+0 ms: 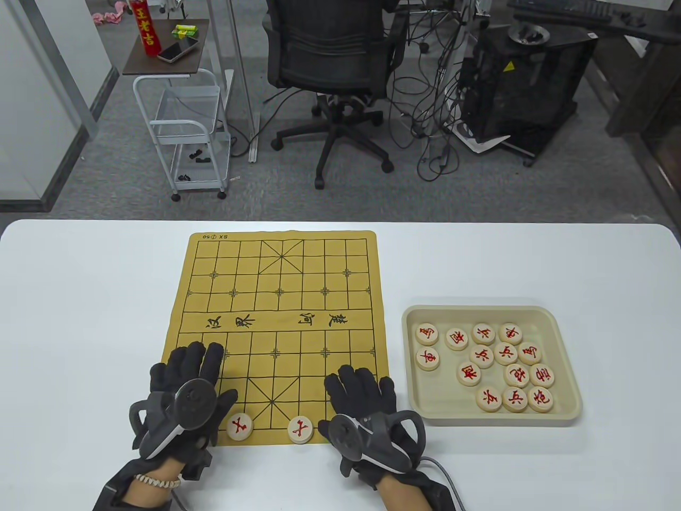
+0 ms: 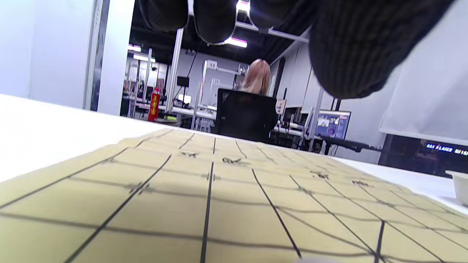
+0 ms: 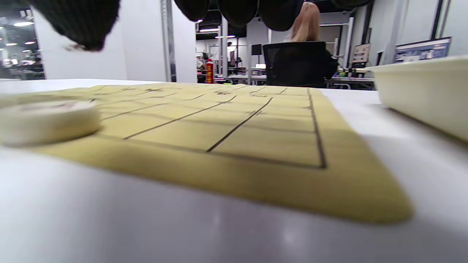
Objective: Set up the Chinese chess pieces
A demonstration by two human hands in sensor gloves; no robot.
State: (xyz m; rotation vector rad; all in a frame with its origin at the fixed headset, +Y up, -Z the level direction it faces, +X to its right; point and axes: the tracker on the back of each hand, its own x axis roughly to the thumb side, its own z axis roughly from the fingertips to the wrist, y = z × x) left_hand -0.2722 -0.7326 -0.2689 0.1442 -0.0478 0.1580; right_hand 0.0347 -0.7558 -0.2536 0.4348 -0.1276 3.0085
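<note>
Bench [image 1: 80,319] is white with rounded corners, and a tan board mat [image 1: 276,298] lies flat at its centre, river text across the middle. Two pieces on the mat's near row: one [image 1: 239,427] just beside the left hand [image 1: 183,394], the other [image 1: 300,430] just left of the right hand [image 1: 367,410]. Both show a red character. Cream tray [image 1: 564,340] sits on the bench to the right of the mat, holding fourteen more red-marked pieces [image 1: 484,362], loose and unsorted.

Left hand rests palm down on the mat's near-left corner, fingers [image 1: 199,356] spread flat, grasping nothing. Right hand rests palm down on the near-right corner, fingers [image 1: 356,380] extended, also grasping nothing. Trackers sit on the backs of both.

Room: grey carpet, black office chair [image 1: 330,58] behind the bench, white wire cart [image 1: 186,133] at left carrying a red can [image 1: 143,26] and a phone [image 1: 177,50]. Black box on casters [image 1: 521,80] at right, loose cables on the floor. Wrist views show a person with light hair [image 2: 257,78] seated in a black chair further back.
</note>
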